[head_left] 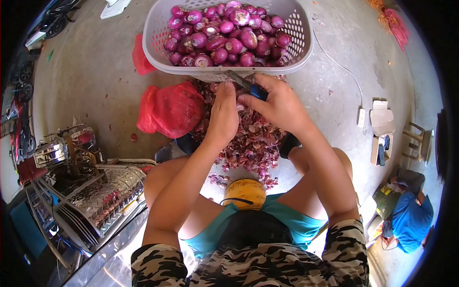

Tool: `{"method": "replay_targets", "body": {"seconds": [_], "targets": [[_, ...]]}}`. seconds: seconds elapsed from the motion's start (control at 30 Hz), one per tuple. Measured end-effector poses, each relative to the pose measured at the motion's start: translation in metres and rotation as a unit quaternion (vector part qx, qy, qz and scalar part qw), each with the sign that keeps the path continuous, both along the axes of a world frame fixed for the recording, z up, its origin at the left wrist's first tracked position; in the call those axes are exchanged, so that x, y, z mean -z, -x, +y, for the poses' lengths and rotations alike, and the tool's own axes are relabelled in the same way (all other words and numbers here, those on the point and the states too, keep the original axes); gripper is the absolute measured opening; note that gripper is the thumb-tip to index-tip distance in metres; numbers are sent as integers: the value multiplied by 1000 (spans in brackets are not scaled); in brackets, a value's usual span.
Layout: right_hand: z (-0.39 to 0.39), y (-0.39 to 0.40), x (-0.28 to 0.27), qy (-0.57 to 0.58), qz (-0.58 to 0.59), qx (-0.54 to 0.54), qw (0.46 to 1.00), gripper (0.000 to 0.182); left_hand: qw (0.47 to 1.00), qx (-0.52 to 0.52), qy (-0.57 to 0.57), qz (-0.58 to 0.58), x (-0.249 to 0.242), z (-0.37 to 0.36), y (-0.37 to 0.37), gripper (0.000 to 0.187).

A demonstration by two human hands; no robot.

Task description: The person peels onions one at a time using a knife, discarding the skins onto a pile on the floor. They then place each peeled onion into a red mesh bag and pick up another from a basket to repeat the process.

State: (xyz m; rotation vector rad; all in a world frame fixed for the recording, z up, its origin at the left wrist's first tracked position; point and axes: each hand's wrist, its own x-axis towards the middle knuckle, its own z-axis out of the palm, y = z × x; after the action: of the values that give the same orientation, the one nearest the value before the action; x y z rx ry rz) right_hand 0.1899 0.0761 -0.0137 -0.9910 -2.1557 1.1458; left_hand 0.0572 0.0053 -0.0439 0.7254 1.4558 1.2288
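My right hand [279, 103] is closed around the dark blue handle of a knife [258, 92], whose blade points up and left, just below the basket's near rim. Close beside it, my left hand [224, 115] is closed, its fingertips near the blade. What it holds is mostly hidden by the fingers; a pinkish bit shows between the hands. Under both hands lies a heap of dry onion skins [256, 138]. Beyond them a grey perforated basket [153, 40] holds many peeled purple onions [234, 45].
A red mesh bag [174, 110] lies left of the skins. A yellow bucket [246, 191] stands between the knees. Metal racks [103, 196] are at lower left. A power strip [361, 117], a cardboard box [381, 126] and a person in a blue shirt [409, 222] are at right.
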Motion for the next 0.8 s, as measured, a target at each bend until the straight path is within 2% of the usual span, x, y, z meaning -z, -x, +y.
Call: {"method": "replay_targets", "body": {"seconds": [0.1,0.2,0.3,0.4,0.6,0.8], "targets": [[0,1,-1,43,-6,19,999,31,998,20,-8,63,-2,-2,-1,58],[2,-1,-4,96,-15,27,995,26,997,31,0,73,-1,-3,2,58],[8,-5,-1,130,13,36,991,23,998,47,-32,-5,5,-2,6,55],[12,-7,-1,166,25,65,984,21,997,41,-41,-52,2,-1,11,42],[15,-11,-7,136,-60,62,987,24,944,-9,1,-330,-8,1,19,28],[16,-17,-5,101,-149,23,983,34,943,-11,2,-333,-14,-1,23,29]]}}
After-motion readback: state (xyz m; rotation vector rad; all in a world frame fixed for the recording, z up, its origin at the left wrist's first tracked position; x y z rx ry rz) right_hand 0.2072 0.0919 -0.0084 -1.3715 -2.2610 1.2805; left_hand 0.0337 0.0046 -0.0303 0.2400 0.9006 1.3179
